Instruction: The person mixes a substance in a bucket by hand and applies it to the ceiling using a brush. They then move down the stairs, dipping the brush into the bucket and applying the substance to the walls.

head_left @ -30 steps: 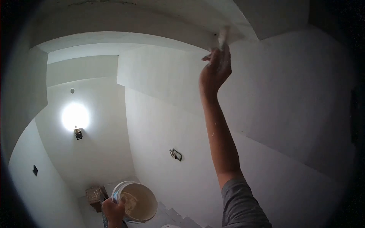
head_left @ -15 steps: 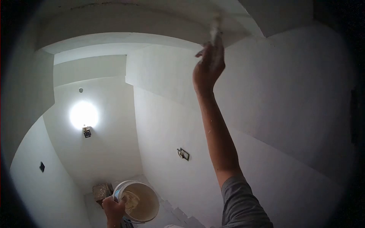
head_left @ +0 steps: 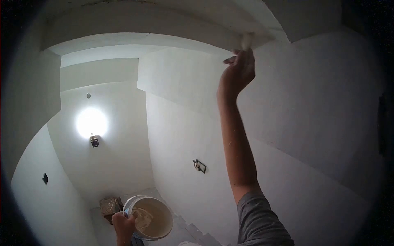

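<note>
My left hand grips the near-left rim of a white bucket, which is tilted so its mouth faces me. Pale creamy paint shows inside it. My right hand is raised high at the end of a stretched arm, its fingers closed around a paintbrush. The brush is blurred and pale, and its tip is right at the corner where the beam meets the right wall. Most of its handle is hidden by the fingers.
A lit bulb glows on the far wall. An open electrical box with wires is set in the right wall, and a dark box in the left one. A brown stained box stands below, behind the bucket.
My right hand and the brush have moved right and down along the corner under the beam. My left hand still holds the bucket in nearly the same place.
</note>
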The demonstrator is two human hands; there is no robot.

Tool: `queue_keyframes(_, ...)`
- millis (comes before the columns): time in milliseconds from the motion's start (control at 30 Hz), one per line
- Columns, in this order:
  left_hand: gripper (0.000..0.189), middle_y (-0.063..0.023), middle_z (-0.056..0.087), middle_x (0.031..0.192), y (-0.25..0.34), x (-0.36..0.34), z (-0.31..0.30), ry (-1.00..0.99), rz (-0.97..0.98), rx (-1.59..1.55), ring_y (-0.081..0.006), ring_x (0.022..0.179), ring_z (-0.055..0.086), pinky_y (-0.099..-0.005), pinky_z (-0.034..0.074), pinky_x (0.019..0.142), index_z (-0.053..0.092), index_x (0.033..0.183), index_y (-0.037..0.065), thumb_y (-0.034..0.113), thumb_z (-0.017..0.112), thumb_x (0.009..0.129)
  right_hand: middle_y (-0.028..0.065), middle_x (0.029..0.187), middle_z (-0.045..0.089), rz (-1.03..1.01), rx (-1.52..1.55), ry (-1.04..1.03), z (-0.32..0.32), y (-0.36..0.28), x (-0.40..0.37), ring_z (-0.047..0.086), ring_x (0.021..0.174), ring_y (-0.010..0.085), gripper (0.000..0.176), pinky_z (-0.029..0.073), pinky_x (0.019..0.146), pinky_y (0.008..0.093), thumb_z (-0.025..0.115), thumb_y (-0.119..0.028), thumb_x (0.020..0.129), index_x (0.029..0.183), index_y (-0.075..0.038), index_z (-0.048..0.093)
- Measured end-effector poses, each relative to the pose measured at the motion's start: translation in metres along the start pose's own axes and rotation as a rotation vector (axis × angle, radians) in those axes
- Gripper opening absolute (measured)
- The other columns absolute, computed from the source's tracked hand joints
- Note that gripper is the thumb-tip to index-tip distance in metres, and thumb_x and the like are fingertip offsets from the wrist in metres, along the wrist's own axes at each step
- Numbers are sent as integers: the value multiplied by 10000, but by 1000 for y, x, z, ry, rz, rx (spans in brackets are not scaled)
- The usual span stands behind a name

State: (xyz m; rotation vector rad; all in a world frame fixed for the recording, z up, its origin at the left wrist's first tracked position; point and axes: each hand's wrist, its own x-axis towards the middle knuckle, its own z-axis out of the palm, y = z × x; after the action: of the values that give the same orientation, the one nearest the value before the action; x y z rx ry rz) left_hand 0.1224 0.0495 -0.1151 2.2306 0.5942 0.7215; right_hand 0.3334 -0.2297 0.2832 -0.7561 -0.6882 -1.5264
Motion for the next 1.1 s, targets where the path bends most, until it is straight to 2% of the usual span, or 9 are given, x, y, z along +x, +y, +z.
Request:
queue_keyframes(167,410,-186,519,473,-23,6,14,-16,-39,-43,-242,431,553,-393,429,484,585,562,-71,256,818,644,218,965,650,-88,-1,-65,19,29,51,614,832,251,258,494,797,413,475,-140,973,1022,96,567)
queue_keyframes(300,403,-184,526,476,-29,6,22,9,-33,-92,-238,435,555,-385,434,486,586,555,-68,252,814,646,94,928,650,-196,-35,-361,9,11,24,543,700,106,306,485,575,266,482,-122,980,1203,61,585)
queue_keyframes(433,408,-185,552,489,-37,9,25,6,-83,-121,-249,450,580,-386,451,499,585,551,-65,259,812,650,220,1028,638,185,-10,-118,-7,7,20,643,918,261,355,520,855,382,407,-130,994,1203,116,555)
queue_keyframes(533,411,-188,567,499,-36,9,26,14,-39,-131,-256,455,587,-396,458,507,588,555,-64,267,815,645,227,1059,632,35,-136,7,-3,35,45,637,920,274,378,514,857,392,401,-154,1003,1227,115,544)
queue_keyframes(633,422,-187,561,495,-21,7,17,-38,-56,-27,-257,453,582,-398,457,510,589,557,-63,280,820,638,248,1128,624,-119,-156,-148,3,31,51,635,1011,349,389,500,892,410,426,-188,1015,1257,102,521)
queue_keyframes(733,413,-189,551,489,-30,8,28,4,-37,19,-255,449,578,-401,448,504,588,557,-69,269,811,637,78,910,638,-353,-118,-556,-3,17,18,533,702,123,289,457,645,250,533,-109,986,1237,31,574)
queue_keyframes(767,413,-189,551,489,-29,7,26,0,-41,28,-255,449,578,-401,448,504,588,557,-69,269,811,637,96,969,666,-428,-158,-741,-14,1,-2,586,807,133,356,490,720,268,536,-92,987,1318,38,527)
queue_keyframes(833,391,-189,541,483,-22,9,24,-30,-54,-91,-252,443,572,-407,436,496,578,559,-75,243,792,642,120,1039,666,-220,-126,-858,-35,-29,-60,624,990,154,389,497,865,292,527,-68,984,1353,53,495)
queue_keyframes(1100,375,-107,484,457,-29,10,34,-10,-63,-43,-190,452,517,-388,397,469,531,528,-35,226,778,636,231,856,619,807,89,-1673,-180,-77,-254,601,780,393,149,491,731,432,591,-89,876,953,37,579)
